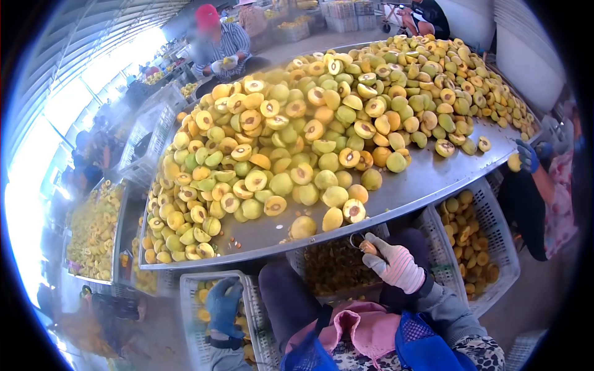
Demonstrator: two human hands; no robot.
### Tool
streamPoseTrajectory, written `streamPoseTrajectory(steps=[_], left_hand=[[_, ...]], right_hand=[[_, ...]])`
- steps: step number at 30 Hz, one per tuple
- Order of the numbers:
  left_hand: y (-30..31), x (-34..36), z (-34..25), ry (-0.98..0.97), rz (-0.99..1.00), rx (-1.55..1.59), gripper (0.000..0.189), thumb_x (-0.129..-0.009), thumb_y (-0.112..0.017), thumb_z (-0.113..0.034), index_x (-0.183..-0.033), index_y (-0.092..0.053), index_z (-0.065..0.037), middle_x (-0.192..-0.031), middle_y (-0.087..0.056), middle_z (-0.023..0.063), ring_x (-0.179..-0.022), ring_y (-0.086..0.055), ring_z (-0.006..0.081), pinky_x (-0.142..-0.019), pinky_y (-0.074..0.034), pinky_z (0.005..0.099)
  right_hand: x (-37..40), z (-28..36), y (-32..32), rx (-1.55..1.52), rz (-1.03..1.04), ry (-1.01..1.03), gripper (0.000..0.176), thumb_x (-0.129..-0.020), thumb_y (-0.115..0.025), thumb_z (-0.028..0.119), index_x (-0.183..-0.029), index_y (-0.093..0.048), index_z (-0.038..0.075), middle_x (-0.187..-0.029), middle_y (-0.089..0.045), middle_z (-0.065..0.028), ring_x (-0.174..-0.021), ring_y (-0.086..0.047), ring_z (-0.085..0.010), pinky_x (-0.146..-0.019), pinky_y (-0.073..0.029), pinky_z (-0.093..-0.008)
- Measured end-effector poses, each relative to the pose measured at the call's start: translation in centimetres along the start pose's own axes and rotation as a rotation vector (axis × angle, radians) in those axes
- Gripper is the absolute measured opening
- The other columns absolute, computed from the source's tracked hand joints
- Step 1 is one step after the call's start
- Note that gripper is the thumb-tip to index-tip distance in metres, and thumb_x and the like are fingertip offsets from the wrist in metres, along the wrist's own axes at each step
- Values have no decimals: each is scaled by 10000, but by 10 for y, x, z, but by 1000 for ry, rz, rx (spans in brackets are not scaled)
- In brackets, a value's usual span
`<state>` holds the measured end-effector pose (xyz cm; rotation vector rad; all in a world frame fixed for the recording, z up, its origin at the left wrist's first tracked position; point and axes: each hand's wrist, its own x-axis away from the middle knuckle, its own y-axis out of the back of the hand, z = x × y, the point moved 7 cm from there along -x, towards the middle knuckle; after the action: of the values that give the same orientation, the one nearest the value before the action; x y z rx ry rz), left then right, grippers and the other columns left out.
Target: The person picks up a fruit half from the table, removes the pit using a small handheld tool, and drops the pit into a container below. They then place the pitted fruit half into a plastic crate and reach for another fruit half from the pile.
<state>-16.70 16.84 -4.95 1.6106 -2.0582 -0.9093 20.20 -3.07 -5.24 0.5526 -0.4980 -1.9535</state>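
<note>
My right hand (pixel 399 267), in a white and pink knit glove, is closed around a small metal tool with a ring-shaped end (pixel 356 240), just off the table's front edge. An orange-brown piece (pixel 369 248) shows at its fingertips. My left hand (pixel 224 309), in a blue glove, hangs open over a white plastic crate (pixel 185 309) of yellow fruit halves. Before me, a big pile of whole and halved yellow-green peaches (pixel 281 184), many cut faces showing brown pits, covers most of the metal table (pixel 411 191).
Between my knees sits a crate of dark brown pits (pixel 334 269). Another crate (pixel 504 247) of fruit stands to the right. A person in striped clothing (pixel 226 46) works across the table; a blue-gloved hand (pixel 528 156) holds fruit at the right edge. More fruit (pixel 96 226) fills a bin at left.
</note>
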Motion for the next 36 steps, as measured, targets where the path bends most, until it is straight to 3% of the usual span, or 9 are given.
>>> streamPoseTrajectory(steps=[2, 7, 15, 18, 22, 24, 26, 28, 36], left_hand=[[25, 11, -18, -124, -177, -943, 468, -783, -742, -334, -1120, -633, -27, -1059, -658, 188, -968, -615, 362, -825, -498, 456], [-83, -62, -109, -528, -90, -514, 551, -735, -764, -463, -1095, -650, -62, -983, -665, 222, -941, -626, 413, -806, -501, 493], [-199, -124, -135, -317, 686, -501, 577, -756, -740, -468, -1113, -653, -23, -1029, -695, 194, -956, -680, 345, -812, -537, 440], [-173, -119, -114, 184, 812, 137, 490, -800, -730, -383, -1134, -652, -34, -935, -688, 125, -985, -672, 248, -736, -570, 374], [-122, -60, -142, 207, 651, 1474, 421, -860, -695, -118, -1247, -561, -23, -1104, -657, 158, -932, -682, 254, -814, -579, 352], [-101, -52, -173, -460, 353, 694, 410, -892, -647, -79, -1275, -513, -29, -1100, -653, 162, -981, -660, 290, -860, -568, 387], [-149, -34, -141, 379, 521, 1627, 393, -895, -654, -107, -1256, -523, -25, -1099, -654, 160, -1007, -647, 292, -894, -553, 409], [-123, -19, -162, -348, 124, 765, 375, -919, -660, -225, -1211, -570, -8, -1107, -663, 134, -1004, -649, 253, -904, -531, 379], [-118, 11, -194, -347, 263, 425, 399, -939, -659, -284, -1203, -604, 10, -1178, -660, 132, -1018, -653, 211, -895, -519, 347]], right_hand=[[-1, -7, -2, -12, 28, -11, 547, -908, -657, 340, -1333, -519, 25, -955, -708, -171, -851, -681, -381, -710, -543, -412], [-14, 4, -13, -9, 84, 0, 559, -909, -653, 342, -1347, -490, 34, -965, -712, -159, -843, -682, -377, -714, -544, -417], [-13, 10, -11, 104, 175, -60, 601, -912, -641, 365, -1367, -496, -1, -853, -674, -231, -820, -694, -368, -718, -537, -378], [-13, 9, -9, -28, 127, -37, 605, -907, -643, 372, -1387, -476, 44, -943, -690, -198, -863, -682, -376, -746, -536, -395], [-15, 24, -13, -211, 97, 18, 627, -899, -650, 366, -1423, -455, 83, -1039, -701, -160, -916, -678, -364, -790, -535, -379], [-15, 42, -14, -185, 126, 9, 619, -900, -645, 363, -1424, -458, 91, -999, -698, -176, -892, -676, -370, -776, -534, -385], [-11, 51, -17, -144, 158, -16, 615, -903, -638, 361, -1430, -456, 102, -952, -694, -189, -865, -674, -378, -759, -533, -392], [-7, 52, -20, -94, 190, -53, 615, -907, -629, 361, -1440, -447, 116, -899, -687, -201, -832, -670, -389, -738, -531, -400], [4, 48, -30, 6, 88, 21, 566, -963, -512, 466, -1296, -496, 9, -763, -648, -234, -716, -647, -412, -617, -489, -479]])
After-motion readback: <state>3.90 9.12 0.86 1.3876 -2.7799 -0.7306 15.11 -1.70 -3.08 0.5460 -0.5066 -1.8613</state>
